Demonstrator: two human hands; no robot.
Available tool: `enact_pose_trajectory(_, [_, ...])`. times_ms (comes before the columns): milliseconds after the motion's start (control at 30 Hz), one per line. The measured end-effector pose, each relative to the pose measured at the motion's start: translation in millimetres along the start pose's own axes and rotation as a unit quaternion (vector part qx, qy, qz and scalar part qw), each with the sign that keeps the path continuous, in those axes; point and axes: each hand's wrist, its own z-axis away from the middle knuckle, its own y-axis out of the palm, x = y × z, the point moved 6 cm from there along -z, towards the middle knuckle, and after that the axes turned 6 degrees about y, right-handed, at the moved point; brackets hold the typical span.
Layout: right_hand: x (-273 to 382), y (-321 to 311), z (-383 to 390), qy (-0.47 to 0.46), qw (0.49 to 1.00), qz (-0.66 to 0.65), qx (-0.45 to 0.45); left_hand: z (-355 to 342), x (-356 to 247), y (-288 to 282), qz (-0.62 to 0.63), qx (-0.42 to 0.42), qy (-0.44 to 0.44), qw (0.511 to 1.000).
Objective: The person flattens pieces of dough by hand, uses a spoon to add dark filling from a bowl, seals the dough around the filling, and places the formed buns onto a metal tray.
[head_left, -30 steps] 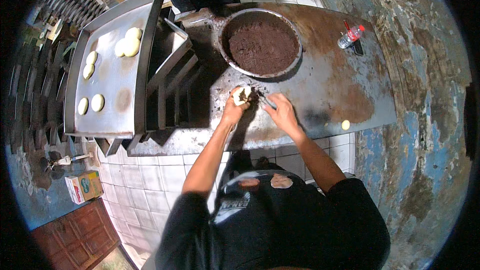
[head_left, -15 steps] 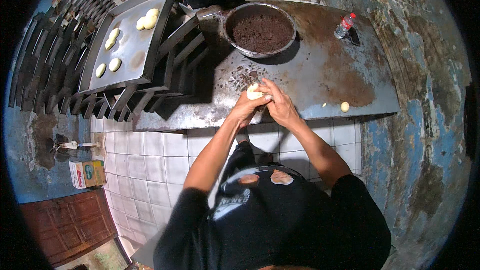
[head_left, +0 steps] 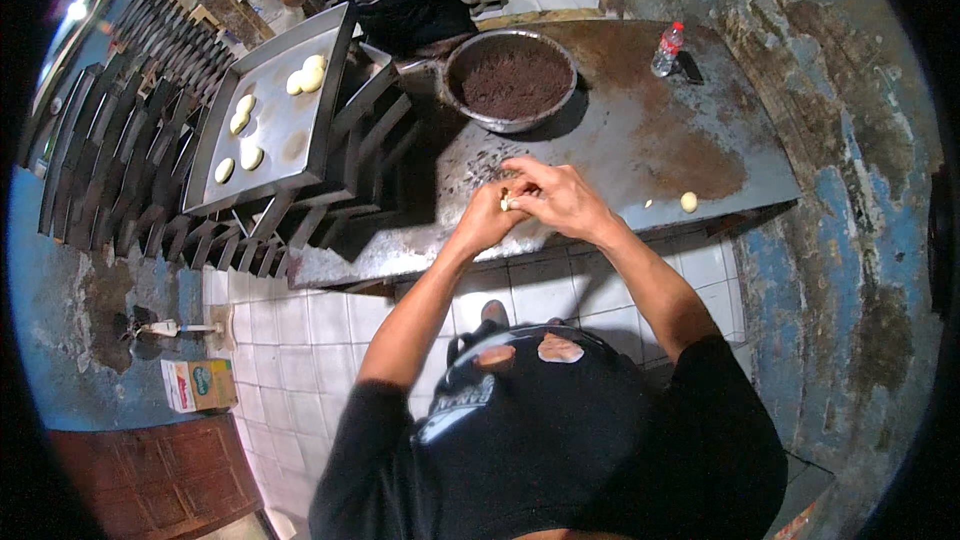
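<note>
Over the near edge of the table, my left hand [head_left: 486, 221] is closed around a pale piece of dough [head_left: 506, 205], most of it hidden by the fingers. My right hand [head_left: 565, 204] pinches the dough's top between thumb and fingers. Beyond them stands a round metal bowl [head_left: 453, 103] with dark brown crumbly filling [head_left: 512, 79]. To the right, a small pale dough ball [head_left: 688, 202] rests near the table edge, beside a tiny dough scrap [head_left: 648, 203].
At left, a metal tray [head_left: 270, 130] bearing several dough pieces [head_left: 252, 157] tops a stack of dark trays [head_left: 370, 150]. Crumbs dot the worn metal table [head_left: 620, 140]. A red-capped bottle [head_left: 667, 50] and a dark phone [head_left: 690, 67] stand back right. Across the table is a co-worker [head_left: 415, 5].
The view has shifted, bringing the co-worker's hands into sight. My right hand has turned over the left and now pinches the dough, which shows less between my fingers.
</note>
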Motion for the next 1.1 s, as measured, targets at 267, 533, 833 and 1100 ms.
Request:
enact_pose_trajectory(267, [-14, 32, -36, 0.014, 0.961, -0.257, 0.102, 54, -10, -38, 0.074, -0.122, -0.108, 0.984])
enact_pose_trajectory(533, [72, 96, -42, -0.193, 0.958, -0.165, -0.135, 111, -20, -117, 0.209, -0.267, -0.070, 0.938])
enact_pose_trajectory(833, [152, 241, -110, 0.136, 0.892, -0.415, 0.120, 148, -12, -246, 0.170, -0.340, 0.131, 0.916])
enact_pose_trajectory(1100, [194, 260, -332, -0.068, 0.969, 0.235, -0.019, 222, 31, -401, 0.214, -0.447, 0.139, 0.858])
